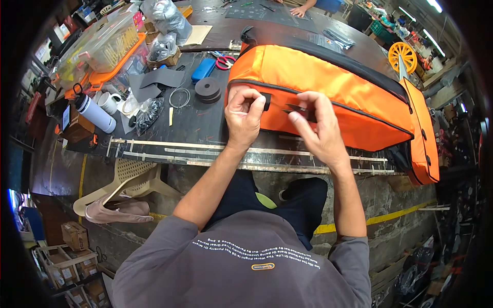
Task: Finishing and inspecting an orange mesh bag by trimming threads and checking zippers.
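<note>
A long orange bag [313,72] with black piping lies across the table in front of me. Over its near side, my left hand [244,115] is closed, thumb against fingers, on a small black fabric tab [266,101]. Whether that tab is joined to the bag is hard to tell. To the right, my right hand [323,128] is closed around small thread snips [294,108]. Their pointed blades face left, a short gap from the tab, and look parted. Most of the snips' body is hidden by the fingers.
Left of the bag are a black tape roll [207,90], a blue case [204,70], red-handled scissors [225,61] and a wire coil [179,97]. Farther left stand a bottle [96,114], mugs [109,102] and plastic bins [110,43]. Another person's hand [298,11] rests across the table.
</note>
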A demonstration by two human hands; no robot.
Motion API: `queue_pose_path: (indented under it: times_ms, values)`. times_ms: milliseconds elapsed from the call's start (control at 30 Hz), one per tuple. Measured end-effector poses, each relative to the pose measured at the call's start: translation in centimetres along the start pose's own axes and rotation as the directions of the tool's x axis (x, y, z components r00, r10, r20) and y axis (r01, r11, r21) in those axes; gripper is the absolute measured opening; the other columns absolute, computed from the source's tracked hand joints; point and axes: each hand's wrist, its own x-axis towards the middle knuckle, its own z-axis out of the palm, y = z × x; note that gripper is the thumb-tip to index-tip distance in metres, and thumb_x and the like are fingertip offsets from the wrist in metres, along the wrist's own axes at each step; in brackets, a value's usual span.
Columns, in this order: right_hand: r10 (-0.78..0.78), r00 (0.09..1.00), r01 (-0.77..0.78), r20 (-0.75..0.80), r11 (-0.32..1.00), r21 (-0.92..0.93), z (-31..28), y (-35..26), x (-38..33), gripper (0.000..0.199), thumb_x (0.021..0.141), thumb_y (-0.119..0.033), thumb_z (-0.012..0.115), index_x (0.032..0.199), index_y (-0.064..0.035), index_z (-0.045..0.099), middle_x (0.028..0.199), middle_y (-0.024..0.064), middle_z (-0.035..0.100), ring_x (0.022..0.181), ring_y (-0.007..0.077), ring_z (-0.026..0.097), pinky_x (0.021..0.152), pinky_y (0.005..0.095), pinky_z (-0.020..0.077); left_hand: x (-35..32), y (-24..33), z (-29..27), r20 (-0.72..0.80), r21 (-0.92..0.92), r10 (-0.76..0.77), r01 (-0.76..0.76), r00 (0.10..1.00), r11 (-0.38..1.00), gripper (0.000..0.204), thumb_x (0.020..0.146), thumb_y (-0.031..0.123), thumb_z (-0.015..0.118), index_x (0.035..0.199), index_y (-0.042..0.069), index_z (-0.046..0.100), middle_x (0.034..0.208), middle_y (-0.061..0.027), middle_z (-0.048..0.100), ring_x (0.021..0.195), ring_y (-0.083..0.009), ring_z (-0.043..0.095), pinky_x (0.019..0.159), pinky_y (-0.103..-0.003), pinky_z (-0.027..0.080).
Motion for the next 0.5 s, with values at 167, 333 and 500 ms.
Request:
queue_pose_path:
  times_ms: [167, 333, 500]
  values:
    - [0.028, 0.998, -0.034, 0.048, 0.991, 0.126, 0.7, -0.6, 0.7, 0.039, 0.095, -0.008, 0.085, 0.129, -0.0019, 0.065, 0.108, 0.0108, 0.064, 0.101, 0.0218, 0.066, 0.092, 0.0372, 0.0583, -1.3, 1.6, -1.5, 0.079, 0.154, 0.078, -0.09, 0.994, 0.984, 0.007, 0.091, -0.003, 0.072, 0.091, 0.002, 0.067, 0.118, -0.0119, 0.068, 0.106, -0.0207, 0.066, 0.098, -0.033, 0.053]
    - [0.098, 0.989, -0.072, -0.114, 0.975, 0.21, -0.7, 0.4, 0.6, 0.033, 0.102, -0.009, 0.081, 0.132, -0.0033, 0.067, 0.102, 0.0011, 0.064, 0.094, 0.0083, 0.06, 0.083, 0.0262, 0.0541, -3.5, 4.0, -4.6, 0.226, 0.12, 0.156, -0.187, 0.961, 0.975, 0.019, 0.102, 0.014, 0.057, 0.086, 0.004, 0.054, 0.103, -0.0143, 0.071, 0.109, -0.0299, 0.064, 0.106, -0.044, 0.051]
    - [0.162, 0.934, -0.129, -0.318, 0.984, 0.121, -4.5, 1.8, -0.4, 0.034, 0.1, -0.01, 0.086, 0.129, -0.004, 0.07, 0.1, -0.0065, 0.059, 0.085, 0.0027, 0.047, 0.072, 0.0197, 0.0412, -4.1, 3.4, -7.8, 0.017, 0.273, -0.174, 0.163, 0.985, 0.948, 0.034, 0.109, 0.007, 0.051, 0.077, 0.002, 0.062, 0.099, -0.0116, 0.07, 0.096, -0.0212, 0.066, 0.089, -0.037, 0.054]
